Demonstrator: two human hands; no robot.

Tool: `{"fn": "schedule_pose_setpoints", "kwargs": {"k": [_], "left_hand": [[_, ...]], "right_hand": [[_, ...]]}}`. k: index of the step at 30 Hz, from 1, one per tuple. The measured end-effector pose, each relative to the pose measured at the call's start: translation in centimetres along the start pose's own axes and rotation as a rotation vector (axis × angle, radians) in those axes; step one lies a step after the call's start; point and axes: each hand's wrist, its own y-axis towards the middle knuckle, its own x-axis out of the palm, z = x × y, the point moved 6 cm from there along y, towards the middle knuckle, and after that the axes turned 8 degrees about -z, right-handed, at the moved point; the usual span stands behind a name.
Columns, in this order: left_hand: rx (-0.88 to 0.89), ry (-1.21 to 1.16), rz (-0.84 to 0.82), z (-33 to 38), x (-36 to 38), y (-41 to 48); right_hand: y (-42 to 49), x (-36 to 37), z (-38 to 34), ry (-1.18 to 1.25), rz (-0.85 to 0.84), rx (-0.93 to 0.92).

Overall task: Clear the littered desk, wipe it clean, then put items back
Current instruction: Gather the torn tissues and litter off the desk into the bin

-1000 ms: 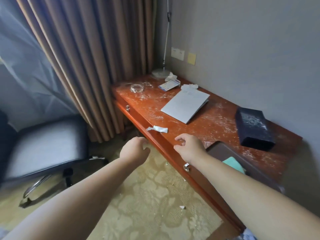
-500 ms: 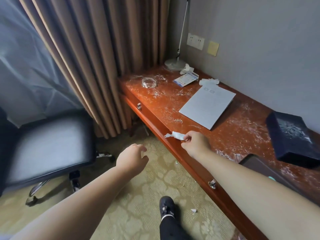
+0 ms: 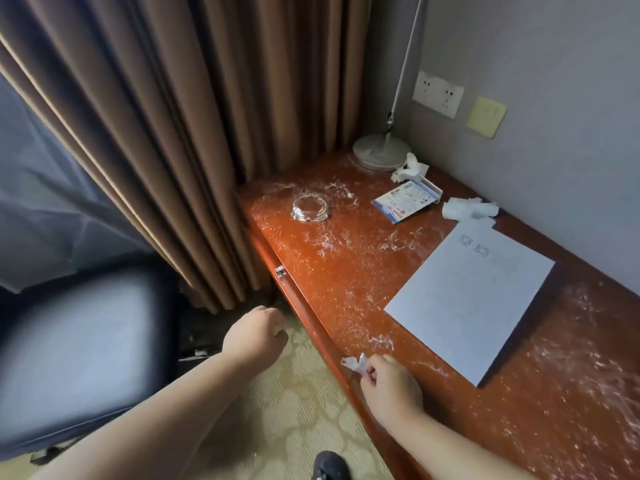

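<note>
Clearing barely begun. Right hand (image 3: 388, 386) pinches scrap (image 3: 355, 362) at surface (image 3: 346, 271) front edge. Left hand (image 3: 256, 336) loosely curled, empty, beside it over floor (image 3: 294, 410). Beyond right hand: sheet (image 3: 474, 306), tissues (image 3: 465, 209), card (image 3: 407, 200), ashtray (image 3: 310, 210) uncleared; dust (image 3: 325, 240) unwiped.

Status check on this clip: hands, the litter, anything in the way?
Right hand pinching paper scrap at desk front edge. Left hand loosely curled, holding nothing, off the desk. Tissue, card, ashtray, white folder on the dusty top; nothing blocking.
</note>
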Motion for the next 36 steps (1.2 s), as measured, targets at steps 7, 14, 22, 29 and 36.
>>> {"fn": "schedule_pose_setpoints", "kwargs": {"k": [7, 14, 22, 29, 36], "left_hand": [[0.163, 0.018, -0.043, 6.7, -3.6, 8.4], [0.257, 0.030, -0.106, 9.9, -5.5, 17.6], [0.434, 0.052, -0.205, 13.7, -8.5, 30.9], [0.588, 0.120, -0.275, 17.2, -10.1, 39.0], [0.692, -0.022, -0.273, 22.4, -10.1, 44.1]], "right_hand": [[7.4, -10.1, -1.5, 0.448, 0.209, 0.044], [11.9, -14.7, 3.3, 0.597, 0.398, 0.285], [18.9, -16.3, 3.8, 0.662, 0.574, 0.530], [21.8, -15.9, 1.7, 0.678, 0.598, 0.713], [21.5, -18.9, 4.9, 0.662, 0.682, 0.844]]}}
